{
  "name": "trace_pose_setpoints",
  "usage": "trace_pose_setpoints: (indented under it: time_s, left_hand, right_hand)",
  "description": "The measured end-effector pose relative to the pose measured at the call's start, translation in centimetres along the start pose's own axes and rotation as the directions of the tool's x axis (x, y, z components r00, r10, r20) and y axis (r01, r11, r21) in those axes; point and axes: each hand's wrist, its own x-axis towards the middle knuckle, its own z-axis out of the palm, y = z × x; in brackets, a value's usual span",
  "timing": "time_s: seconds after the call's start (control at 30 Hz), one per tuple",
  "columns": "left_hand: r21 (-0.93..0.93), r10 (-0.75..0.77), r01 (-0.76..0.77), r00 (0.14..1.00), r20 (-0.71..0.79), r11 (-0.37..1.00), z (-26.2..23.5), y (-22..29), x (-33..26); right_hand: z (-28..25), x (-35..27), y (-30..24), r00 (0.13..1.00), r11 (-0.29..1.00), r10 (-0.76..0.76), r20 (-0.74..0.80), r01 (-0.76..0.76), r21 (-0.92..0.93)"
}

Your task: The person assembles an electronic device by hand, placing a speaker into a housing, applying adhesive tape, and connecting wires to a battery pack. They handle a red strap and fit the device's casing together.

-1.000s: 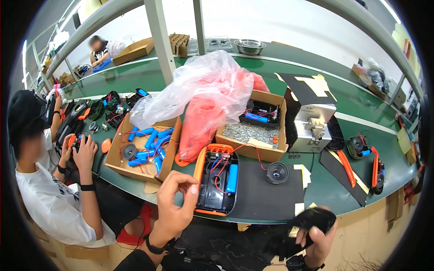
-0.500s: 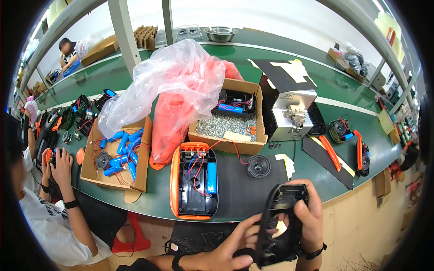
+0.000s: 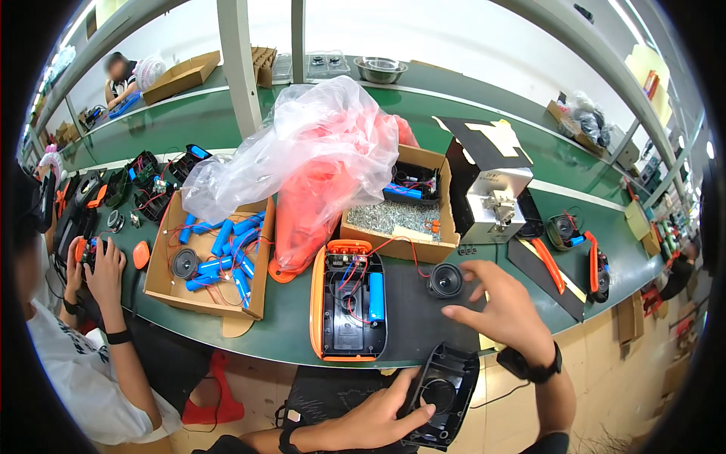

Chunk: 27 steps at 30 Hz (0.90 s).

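My left hand [image 3: 382,415] grips the edge of a black plastic housing shell [image 3: 460,382], tilted in front of the bench's near edge; a round opening shows in it. My right hand [image 3: 505,309] reaches over the bench with thumb and fingers apart, close beside a small round black speaker [image 3: 445,281]. Whether a fingertip touches the speaker is unclear. Red wires run from the speaker to an open black-and-orange housing [image 3: 349,303] on the left, which holds a circuit board and a blue battery cell [image 3: 376,296].
A cardboard box [image 3: 257,291] of blue battery cells stands left; another box [image 3: 446,216] holds many screws and a wired housing. Plastic bags [image 3: 318,174] lie between them. A metal machine [image 3: 491,200] stands behind the speaker. At left, a co-worker's hands [image 3: 104,268] hold a part.
My right hand has let go of the black shell and moved up to the speaker. My left hand keeps the shell, now lower and turned. The view has shifted slightly.
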Motion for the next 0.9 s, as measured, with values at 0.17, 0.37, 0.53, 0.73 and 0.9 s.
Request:
trace_pose_setpoints:
  time_s: [0.17,0.37,0.53,0.73,0.9]
  left_hand:
    - [0.017,-0.173,0.18,0.909,0.379,0.984,-0.6,2.9,2.5]
    - [0.002,-0.216,0.235,0.891,0.4,0.972,1.1,3.5,7.5]
    - [0.125,0.044,-0.05,0.998,0.049,0.991,3.1,0.2,11.0]
    - [0.268,0.041,-0.006,0.991,-0.128,0.963,1.5,3.9,6.1]
    - [-0.505,-0.032,-0.032,0.993,-0.116,0.863,0.3,1.9,5.0]
  right_hand:
    - [2.1,2.9,2.0,0.992,0.961,-0.129,0.016,0.129,-0.245]
    - [-2.0,4.1,-0.6,0.989,0.943,-0.101,0.108,0.13,-0.308]
    - [-2.7,3.8,-2.8,0.987,0.964,-0.157,0.038,0.161,-0.212]
    - [0.0,1.9,-3.3,0.97,0.984,-0.167,-0.177,0.153,-0.094]
    - [1.9,-1.0,-3.8,0.919,0.967,-0.249,-0.304,0.252,-0.029]
